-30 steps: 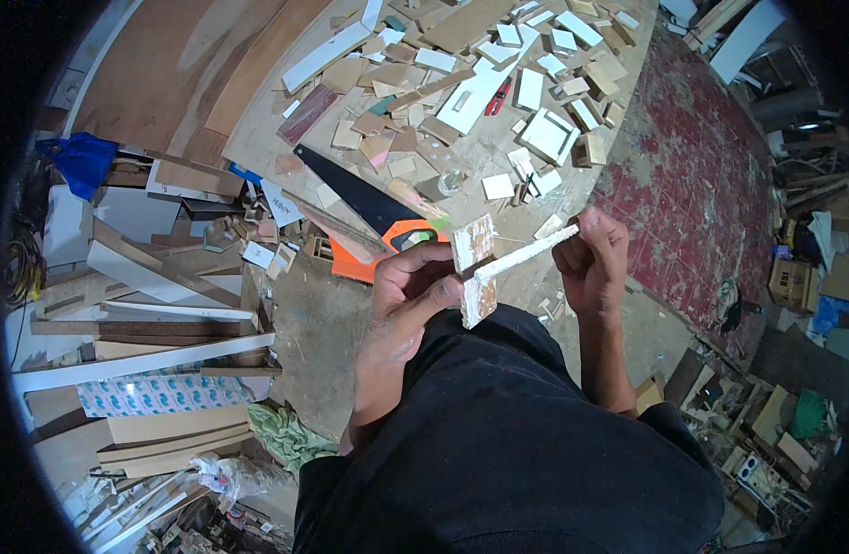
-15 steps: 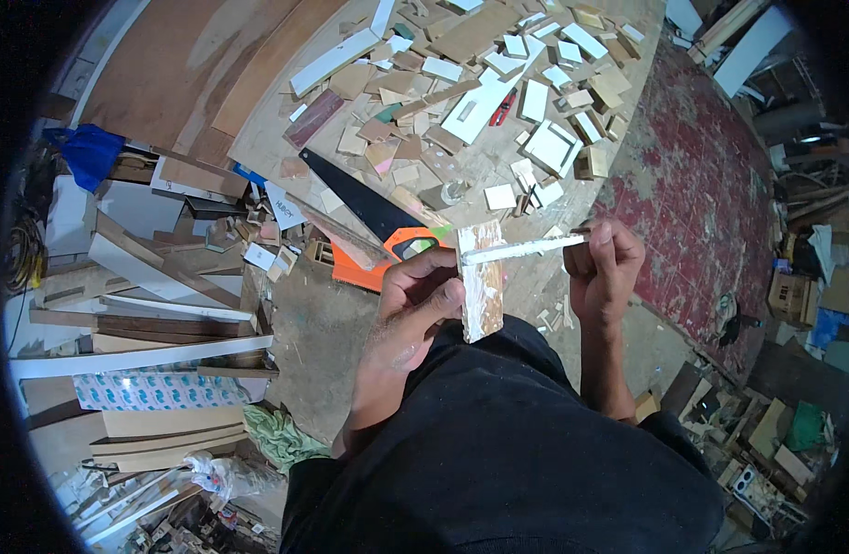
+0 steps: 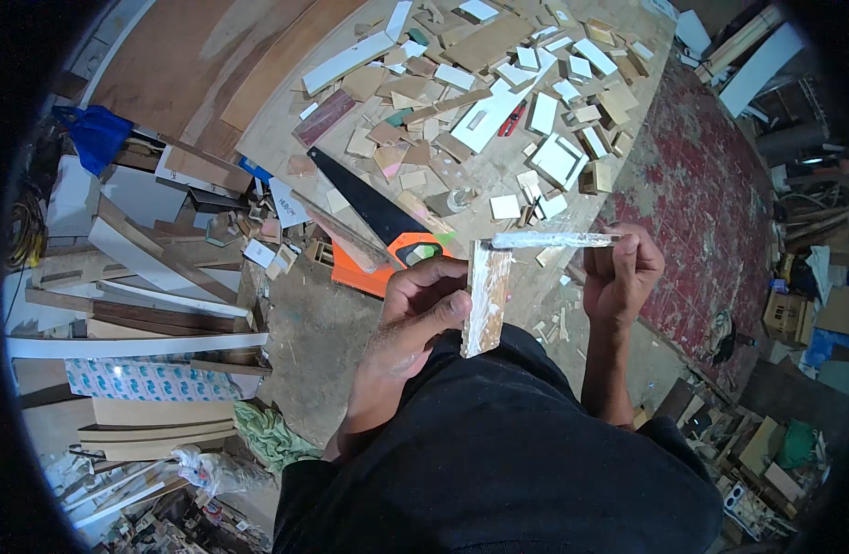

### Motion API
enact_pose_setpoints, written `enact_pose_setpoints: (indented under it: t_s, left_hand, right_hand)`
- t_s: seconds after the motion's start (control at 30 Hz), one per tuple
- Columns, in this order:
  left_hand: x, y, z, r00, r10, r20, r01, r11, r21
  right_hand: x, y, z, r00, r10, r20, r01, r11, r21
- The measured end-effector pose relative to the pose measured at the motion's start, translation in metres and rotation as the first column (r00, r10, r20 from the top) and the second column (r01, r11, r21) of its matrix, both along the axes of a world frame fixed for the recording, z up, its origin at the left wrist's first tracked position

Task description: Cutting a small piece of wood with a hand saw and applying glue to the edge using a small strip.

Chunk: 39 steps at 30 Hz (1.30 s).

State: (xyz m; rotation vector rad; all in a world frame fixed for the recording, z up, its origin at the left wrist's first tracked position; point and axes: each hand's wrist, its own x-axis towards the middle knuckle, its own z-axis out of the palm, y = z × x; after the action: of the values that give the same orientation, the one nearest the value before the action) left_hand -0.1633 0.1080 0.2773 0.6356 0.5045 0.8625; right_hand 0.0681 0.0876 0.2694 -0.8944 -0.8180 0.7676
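Note:
My left hand (image 3: 415, 319) is closed round the left edge of a small wooden block (image 3: 488, 303), thumb in front. White paste, patchy and streaked, coats much of the block's face, and bare brown wood shows at its right. In my right hand (image 3: 622, 275) the fingers pinch the right end of a thin flat stick (image 3: 552, 240). This stick is smeared white and lies almost level. Its left end is at the block's top edge; I cannot tell if they touch. Beyond my left hand, a handsaw (image 3: 374, 205) with a black blade and orange handle rests at the bench edge.
Many wood offcuts (image 3: 455, 77) and a red tool (image 3: 512, 119) cover the workbench (image 3: 275, 148). A clear cup (image 3: 459, 199) stands near its front. Stacked boards (image 3: 157, 347) and a green cloth (image 3: 269, 434) are at my left. Scrap piles (image 3: 766, 462) lie on the right.
The stick has moved from across the upper part of the block's face to its top edge. My right hand has shifted right, and the block sits slightly lower in my left hand's grip.

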Motion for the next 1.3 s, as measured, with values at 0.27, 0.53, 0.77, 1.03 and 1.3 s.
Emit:
enact_pose_setpoints:
  t_s: [0.27,0.53,0.77,1.03,1.3]
  left_hand:
    - [-0.003,-0.003,-0.003,1.0,-0.02,0.023,0.022,0.995,-0.099]
    - [-0.005,-0.007,-0.004,1.0,-0.003,0.025,0.005,0.996,-0.086]
    - [-0.003,-0.012,0.001,1.0,0.002,0.006,-0.001,0.991,-0.131]
    - [-0.013,-0.014,-0.021,0.992,-0.1,0.071,0.107,0.989,-0.105]
    - [0.002,-0.013,-0.012,0.989,0.086,0.117,-0.063,0.981,-0.184]
  right_hand:
    - [0.002,-0.009,-0.007,0.994,0.096,0.053,-0.096,0.995,-0.008]
    - [0.005,-0.017,-0.009,0.993,0.116,0.029,-0.116,0.993,-0.009]
    - [0.003,-0.004,-0.011,0.991,0.127,0.031,-0.127,0.992,0.004]
    - [0.001,-0.012,-0.014,0.989,0.149,0.004,-0.149,0.989,0.018]
    - [-0.001,-0.027,-0.017,0.97,0.22,0.103,-0.215,0.975,-0.055]
